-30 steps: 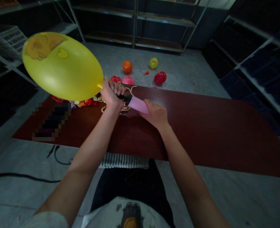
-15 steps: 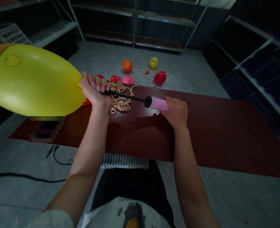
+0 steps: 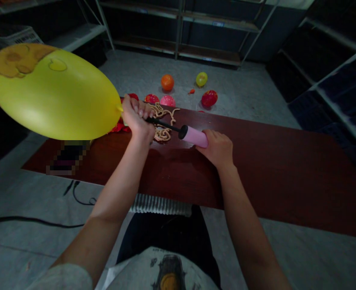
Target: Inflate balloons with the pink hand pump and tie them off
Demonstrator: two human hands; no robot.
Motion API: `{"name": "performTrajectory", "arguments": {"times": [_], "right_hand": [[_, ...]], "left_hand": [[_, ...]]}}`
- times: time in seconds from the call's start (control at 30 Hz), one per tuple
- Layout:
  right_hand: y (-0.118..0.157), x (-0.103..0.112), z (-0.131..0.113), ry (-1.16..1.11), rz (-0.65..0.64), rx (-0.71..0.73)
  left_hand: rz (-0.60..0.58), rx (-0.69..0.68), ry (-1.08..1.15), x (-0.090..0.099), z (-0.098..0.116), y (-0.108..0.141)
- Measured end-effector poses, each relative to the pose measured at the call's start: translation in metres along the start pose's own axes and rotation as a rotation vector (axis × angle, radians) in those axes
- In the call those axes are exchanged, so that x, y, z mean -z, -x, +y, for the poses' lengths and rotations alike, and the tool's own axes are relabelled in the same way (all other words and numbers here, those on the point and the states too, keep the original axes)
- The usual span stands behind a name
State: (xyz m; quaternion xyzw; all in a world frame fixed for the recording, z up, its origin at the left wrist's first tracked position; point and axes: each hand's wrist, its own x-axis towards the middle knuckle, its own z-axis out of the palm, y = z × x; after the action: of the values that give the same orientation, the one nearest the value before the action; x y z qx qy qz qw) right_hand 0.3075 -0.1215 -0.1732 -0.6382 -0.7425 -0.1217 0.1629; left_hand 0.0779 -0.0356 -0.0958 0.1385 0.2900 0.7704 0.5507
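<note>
My left hand (image 3: 139,119) is wrapped round one end of a hand balloon pump, where the neck of a large yellow balloon (image 3: 75,98) enters my grip. The nozzle is hidden by my fingers. Out of that fist runs the pump's black rod (image 3: 166,124), leading into its pink barrel (image 3: 196,137). My right hand (image 3: 218,148) is closed round the barrel's far end. The inflated balloon carries a printed orange figure and a heart, and it sticks out to the left. Behind my left hand, tangled tan cords (image 3: 163,134) lie on the dark red table (image 3: 271,169).
Red items (image 3: 117,128) lie beneath the balloon's neck. A blurred-out object (image 3: 67,158) is at the table's left edge. Beyond the table, an orange balloon (image 3: 167,82), a small yellow balloon (image 3: 201,79) and a red balloon (image 3: 209,98) rest on the floor. Shelves (image 3: 210,59) stand behind.
The rod showing between my hands is shorter, as the barrel and my left hand have come closer together. The yellow balloon has shifted right and turned a little, showing more of its print.
</note>
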Motion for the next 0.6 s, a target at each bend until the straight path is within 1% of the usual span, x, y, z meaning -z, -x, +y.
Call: {"name": "performTrajectory", "arguments": {"times": [0.07,0.17,0.27,0.37,0.53,0.6], "right_hand": [[-0.001,-0.001,-0.011,-0.011,-0.003,-0.01],[-0.002,-0.002,-0.028,-0.044,-0.012,-0.023],[-0.003,-0.002,-0.036,-0.073,-0.023,-0.026],[-0.004,-0.001,-0.036,-0.065,-0.013,-0.028],[-0.008,0.002,-0.034,-0.036,0.048,-0.008],[-0.008,0.003,-0.032,-0.017,0.066,0.004]], "left_hand": [[-0.023,0.032,0.008,-0.006,-0.007,0.01],[-0.11,0.075,0.042,-0.011,-0.018,0.023],[-0.148,0.115,0.045,-0.012,-0.027,0.03],[-0.109,0.117,0.015,-0.01,-0.03,0.028],[-0.144,0.035,0.075,-0.007,-0.025,0.019],[-0.133,0.023,0.077,-0.005,-0.021,0.015]]}}
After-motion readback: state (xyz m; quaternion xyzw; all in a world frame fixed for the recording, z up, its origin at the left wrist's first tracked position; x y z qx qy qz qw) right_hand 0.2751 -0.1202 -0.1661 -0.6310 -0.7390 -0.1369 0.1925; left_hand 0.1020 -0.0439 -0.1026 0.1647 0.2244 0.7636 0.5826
